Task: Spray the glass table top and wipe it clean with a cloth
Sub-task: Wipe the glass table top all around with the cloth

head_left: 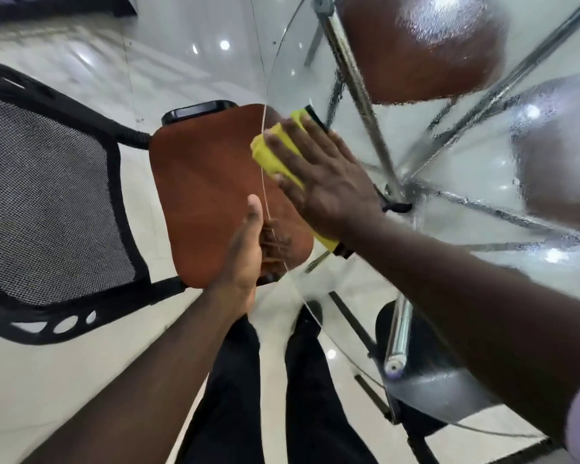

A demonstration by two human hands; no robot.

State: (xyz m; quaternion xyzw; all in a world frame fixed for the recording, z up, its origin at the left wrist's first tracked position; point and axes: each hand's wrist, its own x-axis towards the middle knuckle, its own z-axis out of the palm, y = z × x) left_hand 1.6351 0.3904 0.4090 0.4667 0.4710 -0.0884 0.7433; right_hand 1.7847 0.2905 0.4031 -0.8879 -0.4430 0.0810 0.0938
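Obs: right hand (318,182), fingers (283,145) straight, presses yellow cloth (268,157) onto wet glass tabletop (295,75) near edge; left hand (245,252) grips that edge, fingers curled beneath glass.

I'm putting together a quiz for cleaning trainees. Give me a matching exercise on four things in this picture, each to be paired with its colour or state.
Things
1. right hand
2. left hand
3. chair seat left of the table
4. chair back

Colours or states
A. black mesh
B. grips the edge of the glass table top
C. reddish brown
D. presses flat on the yellow cloth

Pairs: 1-D, 2-B, 3-C, 4-A
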